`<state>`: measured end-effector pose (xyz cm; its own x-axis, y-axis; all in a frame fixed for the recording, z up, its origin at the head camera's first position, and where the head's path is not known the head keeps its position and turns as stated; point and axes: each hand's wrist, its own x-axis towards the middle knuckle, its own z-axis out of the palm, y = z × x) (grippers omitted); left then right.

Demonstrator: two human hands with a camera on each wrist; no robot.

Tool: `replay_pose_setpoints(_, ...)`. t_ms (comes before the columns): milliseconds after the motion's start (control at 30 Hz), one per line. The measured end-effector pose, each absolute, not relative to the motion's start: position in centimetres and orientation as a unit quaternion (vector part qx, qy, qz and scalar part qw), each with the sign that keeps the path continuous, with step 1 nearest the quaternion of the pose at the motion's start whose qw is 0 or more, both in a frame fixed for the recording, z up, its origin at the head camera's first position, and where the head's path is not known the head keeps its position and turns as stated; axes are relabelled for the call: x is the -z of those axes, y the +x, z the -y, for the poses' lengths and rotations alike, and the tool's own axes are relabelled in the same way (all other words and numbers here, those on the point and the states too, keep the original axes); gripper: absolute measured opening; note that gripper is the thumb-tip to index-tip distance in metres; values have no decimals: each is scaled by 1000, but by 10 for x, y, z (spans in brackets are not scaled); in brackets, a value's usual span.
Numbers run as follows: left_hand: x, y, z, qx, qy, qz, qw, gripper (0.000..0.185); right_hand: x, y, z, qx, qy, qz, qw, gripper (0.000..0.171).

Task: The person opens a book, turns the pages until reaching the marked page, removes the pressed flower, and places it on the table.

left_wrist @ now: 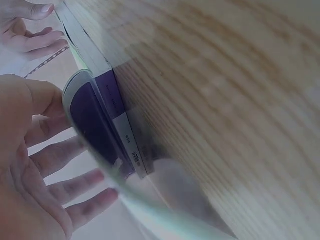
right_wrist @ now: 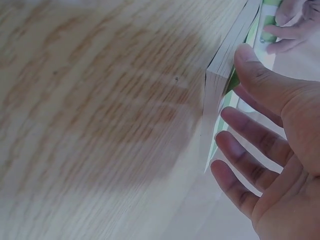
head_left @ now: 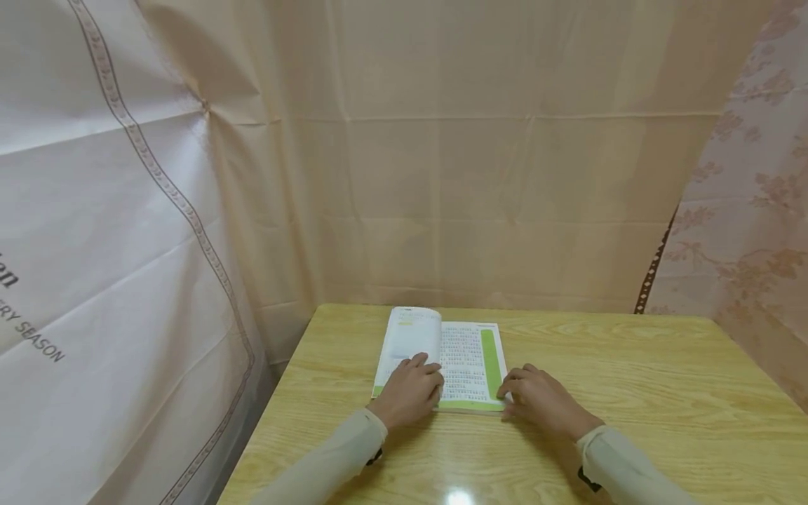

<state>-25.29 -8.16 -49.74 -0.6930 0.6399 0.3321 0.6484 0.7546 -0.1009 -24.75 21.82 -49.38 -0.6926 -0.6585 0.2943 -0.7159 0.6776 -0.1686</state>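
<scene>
An open book lies on the wooden table, its left pages curving up from the middle. My left hand rests on the left page beside the fold, fingers loosely bent. In the left wrist view its fingers lie along the bowed pages, and the purple and white spine shows below them. My right hand is at the lower right corner of the book. Seen from the right wrist, its thumb and fingers are spread and slightly bent by the thick page block; whether the thumb touches it I cannot tell.
The wood-grain table extends to both sides of the book. A beige cloth hangs behind its far edge. A white printed sheet hangs at the left, and a flowered one at the right.
</scene>
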Motion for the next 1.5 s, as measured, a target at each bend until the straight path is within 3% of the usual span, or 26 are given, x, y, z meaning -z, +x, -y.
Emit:
replay_pose_setpoints(367, 497, -252, 82, 8, -345, 923, 169, 10, 492, -249, -220, -158, 405, 893, 112, 6)
replay_pose_setpoints(567, 495, -250, 82, -3, -330, 932, 151, 19, 491, -249, -220, -141, 421, 883, 152, 8)
replay_pose_setpoints(900, 492, -249, 82, -1, -323, 936, 141, 12, 489, -248, -218, -133, 427, 877, 176, 14)
replay_pose_setpoints(1033, 491, -248, 82, -10, -320, 940, 120, 24, 488, -247, -218, -129, 416, 882, 182, 18)
replay_pose_setpoints(1200, 489, -244, 78, -13, -301, 951, 71, 58, 485, -245, -216, -124, 401, 888, 188, 20)
replay_pose_setpoints(1333, 488, -242, 73, -36, -294, 952, 81, 78, 483, -245, -214, -123, 397, 883, 217, 17)
replay_pose_setpoints(1500, 492, -242, 72, -57, -294, 948, 110, 83, 480, -245, -212, -130, 393, 877, 245, 16)
